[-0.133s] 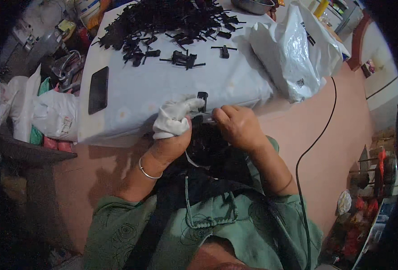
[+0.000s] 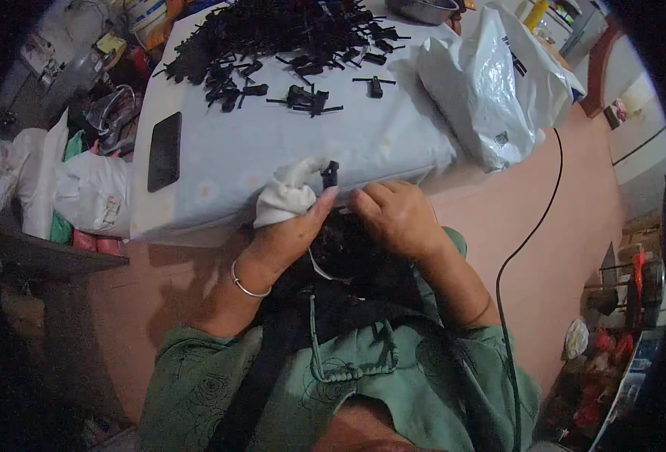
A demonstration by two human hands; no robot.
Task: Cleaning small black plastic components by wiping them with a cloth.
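Near the table's front edge my left hand (image 2: 291,207), its fingers in a white cloth glove and its thumb bare, grips a small black plastic part (image 2: 330,172) that stands up between fingers and thumb. Just right of it is my bare right hand (image 2: 397,215), fingers curled into a pinch. What those fingertips hold, if anything, is too small or hidden to make out. At the far side of the table lies a large heap of similar black parts (image 2: 261,38) with thin arms. One single part (image 2: 376,88) lies apart from the heap.
The table has a white cloth (image 2: 220,162). A black phone (image 2: 164,152) lies at its left, and a white plastic bag (image 2: 483,90) stands at its right edge. Behind is a metal bowl (image 2: 427,10). A black cable (image 2: 527,239) hangs along the right side.
The black part has moved slightly down and left in my left hand, whose thumb now lies against it. My right hand has shifted a little left, fingers still pinched.
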